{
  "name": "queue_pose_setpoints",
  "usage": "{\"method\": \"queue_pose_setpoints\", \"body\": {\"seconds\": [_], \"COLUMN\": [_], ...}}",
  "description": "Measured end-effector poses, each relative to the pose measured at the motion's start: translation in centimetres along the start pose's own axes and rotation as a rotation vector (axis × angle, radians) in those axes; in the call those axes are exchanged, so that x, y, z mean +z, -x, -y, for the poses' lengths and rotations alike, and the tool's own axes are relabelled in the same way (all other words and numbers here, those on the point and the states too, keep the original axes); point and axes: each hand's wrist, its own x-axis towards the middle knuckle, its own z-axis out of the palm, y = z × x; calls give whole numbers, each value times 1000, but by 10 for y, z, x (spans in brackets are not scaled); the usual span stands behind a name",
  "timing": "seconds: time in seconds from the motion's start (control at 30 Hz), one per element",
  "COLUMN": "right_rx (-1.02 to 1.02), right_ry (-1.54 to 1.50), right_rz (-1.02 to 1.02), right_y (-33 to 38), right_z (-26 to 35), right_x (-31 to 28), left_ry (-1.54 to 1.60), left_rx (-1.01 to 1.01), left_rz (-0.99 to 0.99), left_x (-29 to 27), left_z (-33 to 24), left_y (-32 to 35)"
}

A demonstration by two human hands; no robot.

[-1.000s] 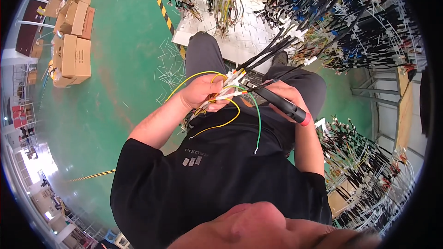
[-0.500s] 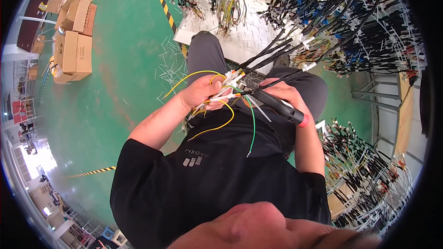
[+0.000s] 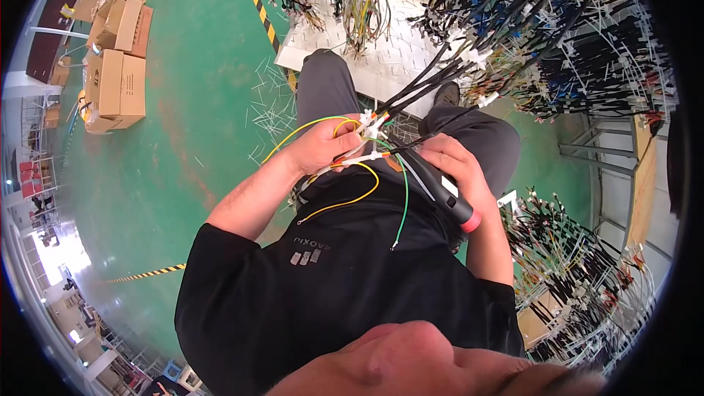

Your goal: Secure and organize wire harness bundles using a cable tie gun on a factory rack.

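Observation:
Over my lap, my left hand [image 3: 325,145] is closed around a wire harness [image 3: 411,95] near its white ties and connectors. Black sheathed branches run from it toward the upper right. Loose yellow wires [image 3: 375,185] and a green wire [image 3: 406,202] with small metal ends hang over my black shirt. My right hand [image 3: 455,161] is wrapped on a black handheld tool [image 3: 446,192] with a red end cap. The tool's front end lies close to the harness, partly hidden by wires and fingers. A thin white strip [image 3: 419,178] runs alongside it.
Dense bundles of harnesses [image 3: 543,22] hang at the upper right, and more [image 3: 579,286] stand at the lower right. A white board [image 3: 403,37] lies beyond my knees. White strip scraps [image 3: 271,114] litter the green floor. Cardboard boxes [image 3: 121,84] stand at the left.
The tool's red end has swung down and slightly left, exposing a white label on its side. My right hand has shifted its grip. My left hand stays nearly in place.

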Motion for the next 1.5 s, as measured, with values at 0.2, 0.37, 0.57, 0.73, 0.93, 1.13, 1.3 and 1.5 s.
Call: {"method": "queue_pose_setpoints", "body": {"seconds": [0.2, 0.37, 0.57, 0.73, 0.93, 1.13, 1.3, 1.5], "right_rx": [17, 83, 60, 76, 25, 70, 140, 149], "right_ry": [30, -34, 116, 151, 243, 274, 150, -110], "right_rz": [36, 27, -36, -5, 6, -14, -27, -51], "right_y": [-1, 18, 16, 7, 3, 12, 17, 22], "right_z": [8, -4, -5, 3, 0, -14, -21, -14], "right_x": [-1, 10, 8, 14, 19, 19, 22, 10], "left_ry": [94, 162, -227, -838, -919, -718, -263, -235], "left_rx": [16, -79, -14, 155, 352, -75, -175, -166], "left_rz": [11, 15, -100, -316, -502, -438, -306, -123], "left_x": [0, -4, -8, 22, 10, -19, -25, -20], "left_z": [7, 7, 10, 14, 57, 33, 36, 16], "left_y": [-3, -7, -2, 16, 10, -3, -11, -16]}}
